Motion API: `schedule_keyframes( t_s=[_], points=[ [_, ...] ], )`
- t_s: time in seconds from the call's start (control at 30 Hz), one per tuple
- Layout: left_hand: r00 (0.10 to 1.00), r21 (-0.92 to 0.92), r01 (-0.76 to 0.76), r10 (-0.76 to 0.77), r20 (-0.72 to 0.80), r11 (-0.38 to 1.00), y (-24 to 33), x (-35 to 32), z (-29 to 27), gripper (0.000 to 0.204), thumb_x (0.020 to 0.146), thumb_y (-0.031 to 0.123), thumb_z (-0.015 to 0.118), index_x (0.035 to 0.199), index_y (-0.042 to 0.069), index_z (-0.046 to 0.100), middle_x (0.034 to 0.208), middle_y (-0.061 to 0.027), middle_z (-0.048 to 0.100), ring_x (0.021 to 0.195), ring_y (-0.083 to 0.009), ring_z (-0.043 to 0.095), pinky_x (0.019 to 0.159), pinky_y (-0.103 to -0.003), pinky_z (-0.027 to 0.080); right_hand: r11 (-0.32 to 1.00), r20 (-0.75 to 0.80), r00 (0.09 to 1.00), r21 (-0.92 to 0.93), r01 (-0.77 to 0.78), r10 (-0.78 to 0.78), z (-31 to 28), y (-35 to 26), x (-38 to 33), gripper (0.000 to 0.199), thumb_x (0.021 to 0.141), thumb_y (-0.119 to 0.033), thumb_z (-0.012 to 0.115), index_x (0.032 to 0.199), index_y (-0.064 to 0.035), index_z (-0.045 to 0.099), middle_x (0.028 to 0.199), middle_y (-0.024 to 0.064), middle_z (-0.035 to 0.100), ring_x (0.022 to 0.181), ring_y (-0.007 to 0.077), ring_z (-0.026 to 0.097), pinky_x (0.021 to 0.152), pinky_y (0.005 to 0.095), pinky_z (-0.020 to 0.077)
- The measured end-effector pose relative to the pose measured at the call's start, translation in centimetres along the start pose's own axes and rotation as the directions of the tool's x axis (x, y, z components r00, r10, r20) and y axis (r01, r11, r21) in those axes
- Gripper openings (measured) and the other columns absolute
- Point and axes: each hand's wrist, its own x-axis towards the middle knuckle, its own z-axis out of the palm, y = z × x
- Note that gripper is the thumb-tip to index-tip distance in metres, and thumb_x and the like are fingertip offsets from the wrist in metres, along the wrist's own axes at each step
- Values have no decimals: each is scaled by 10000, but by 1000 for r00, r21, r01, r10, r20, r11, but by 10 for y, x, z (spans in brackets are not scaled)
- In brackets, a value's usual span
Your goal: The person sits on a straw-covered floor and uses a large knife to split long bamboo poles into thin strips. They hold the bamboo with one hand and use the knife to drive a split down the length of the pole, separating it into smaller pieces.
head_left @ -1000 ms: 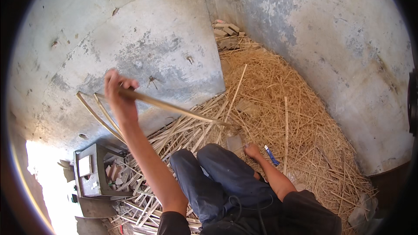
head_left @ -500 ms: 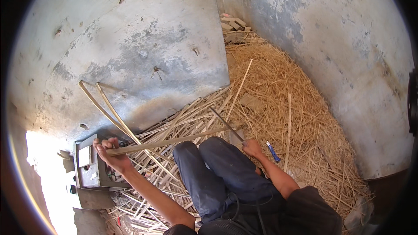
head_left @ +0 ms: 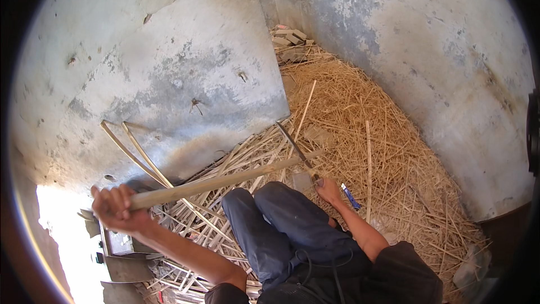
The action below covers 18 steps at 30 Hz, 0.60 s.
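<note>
Patchy walls (head_left: 185, 28) rise around a floor of shavings (head_left: 349, 112). A grey box (head_left: 120, 244) at left is partly hidden. The left hand (head_left: 120, 209) grasps a strip (head_left: 225, 179), its far end at the knife (head_left: 292, 142) the right hand (head_left: 328, 190) grips.

From this position in the room, no text, label, number or sign is legible. The small blue-and-white item (head_left: 351, 197) on the straw-coloured litter (head_left: 349, 107) possibly bears print; at this size, it cannot be resolved.
</note>
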Motion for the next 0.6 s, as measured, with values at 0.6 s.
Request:
schedule_keyframes(
  t_s=[0.6],
  points=[
    [985,-235,-84,45,-165,968,214,-53,-354,302,975,98,534,714,152,393,433,62,332,353,-39,292,445,-157,332,907,-517,746,202,-370,420,-191,155,71,178,905,-102,578,898,56,660,651,144,563,557,308,512,587,471,427]
  ],
)
